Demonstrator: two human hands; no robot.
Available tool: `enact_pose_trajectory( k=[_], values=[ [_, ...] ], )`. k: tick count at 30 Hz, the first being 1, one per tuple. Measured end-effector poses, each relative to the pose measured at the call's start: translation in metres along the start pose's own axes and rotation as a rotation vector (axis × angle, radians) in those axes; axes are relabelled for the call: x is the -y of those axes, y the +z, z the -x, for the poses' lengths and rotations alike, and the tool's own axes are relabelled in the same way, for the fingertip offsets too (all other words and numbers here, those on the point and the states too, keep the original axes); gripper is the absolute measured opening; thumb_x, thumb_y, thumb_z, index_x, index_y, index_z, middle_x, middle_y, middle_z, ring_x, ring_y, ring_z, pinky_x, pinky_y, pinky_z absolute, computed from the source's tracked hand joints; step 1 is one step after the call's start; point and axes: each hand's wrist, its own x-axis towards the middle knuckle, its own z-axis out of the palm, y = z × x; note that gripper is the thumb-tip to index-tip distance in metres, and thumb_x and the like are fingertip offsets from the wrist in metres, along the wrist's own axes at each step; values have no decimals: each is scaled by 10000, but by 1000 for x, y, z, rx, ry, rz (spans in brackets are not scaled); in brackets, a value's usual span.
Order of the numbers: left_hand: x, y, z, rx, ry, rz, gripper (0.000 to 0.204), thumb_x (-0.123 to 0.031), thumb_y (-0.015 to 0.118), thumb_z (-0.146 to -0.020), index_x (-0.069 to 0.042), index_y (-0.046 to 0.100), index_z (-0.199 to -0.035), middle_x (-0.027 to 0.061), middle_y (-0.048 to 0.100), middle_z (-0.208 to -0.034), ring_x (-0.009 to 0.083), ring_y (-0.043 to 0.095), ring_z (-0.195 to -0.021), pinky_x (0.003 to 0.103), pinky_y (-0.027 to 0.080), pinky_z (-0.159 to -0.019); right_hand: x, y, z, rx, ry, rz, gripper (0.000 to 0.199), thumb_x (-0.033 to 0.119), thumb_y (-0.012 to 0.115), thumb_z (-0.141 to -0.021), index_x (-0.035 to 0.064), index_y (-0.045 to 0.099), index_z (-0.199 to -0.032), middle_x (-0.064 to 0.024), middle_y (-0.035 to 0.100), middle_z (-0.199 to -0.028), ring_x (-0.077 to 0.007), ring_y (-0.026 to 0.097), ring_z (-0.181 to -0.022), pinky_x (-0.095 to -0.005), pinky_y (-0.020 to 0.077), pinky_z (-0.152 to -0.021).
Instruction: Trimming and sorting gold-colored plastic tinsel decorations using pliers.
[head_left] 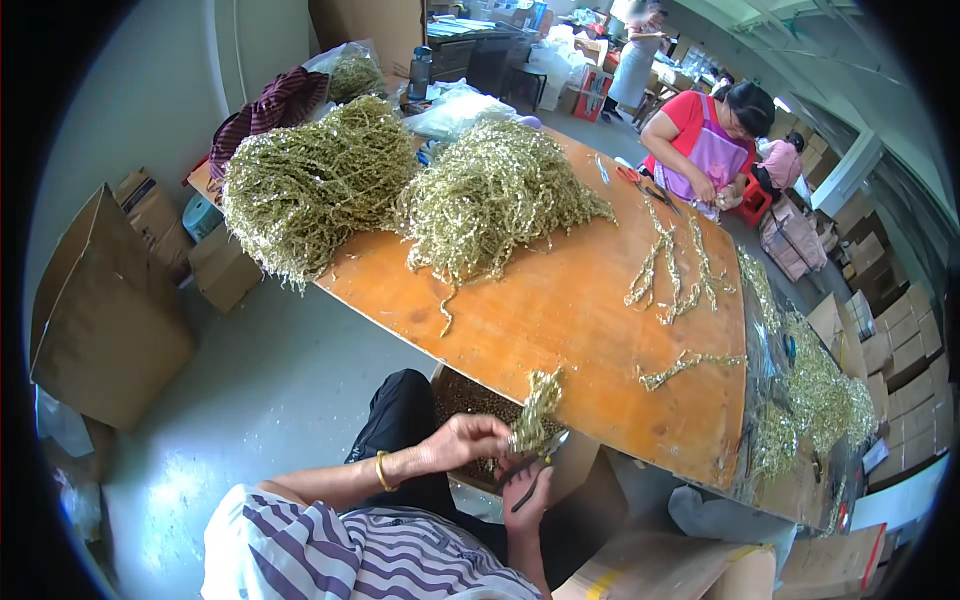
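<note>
My left hand (466, 442), with a yellow bangle at the wrist, pinches a short sprig of gold glittery tinsel (540, 400) just past the table's near edge. Close beside it, my right hand (527, 487) is wrapped around a pair of dark-handled pliers (549, 452). The metal jaws lie against or right next to the sprig's lower end; I cannot tell whether they grip it. Below my hands stands a cardboard box (583, 455) with many small brown bits inside.
Two big heaps of gold tinsel, one left (318, 185) and one right (495, 195), cover the far left of the orange-brown table (500, 335). Loose strands (690, 368), scissors (632, 177) and more tinsel (825, 395) lie rightward. Across the table a person in a purple apron (712, 160) works.
</note>
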Motion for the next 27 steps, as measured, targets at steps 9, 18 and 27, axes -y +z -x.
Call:
enact_pose_trajectory(
  k=[9,18,27],
  values=[
    [7,6,22,196,186,-550,199,-120,558,-843,-17,571,-1013,70,579,-928,155,536,-906,278,434,-791,18,18,-2,-242,-166,263,221,32,523,-811,4,477,-1025,-50,534,-862,-121,535,-753,-258,438,-635],
    [-10,-1,-33,-37,-181,17,502,-403,476,-871,50,538,-1077,102,599,-933,156,546,-847,310,434,-792,22,60,12,109,-486,1053,221,83,603,-786,44,509,-982,20,505,-810,-49,451,-675,-196,389,-613],
    [-25,-4,-31,-206,4,-66,201,-195,473,-888,-17,529,-964,50,569,-741,87,508,-566,218,431,-530,21,25,-3,143,-497,530,172,51,489,-853,36,479,-1024,-29,497,-904,-100,468,-804,-229,383,-700]
  ],
)
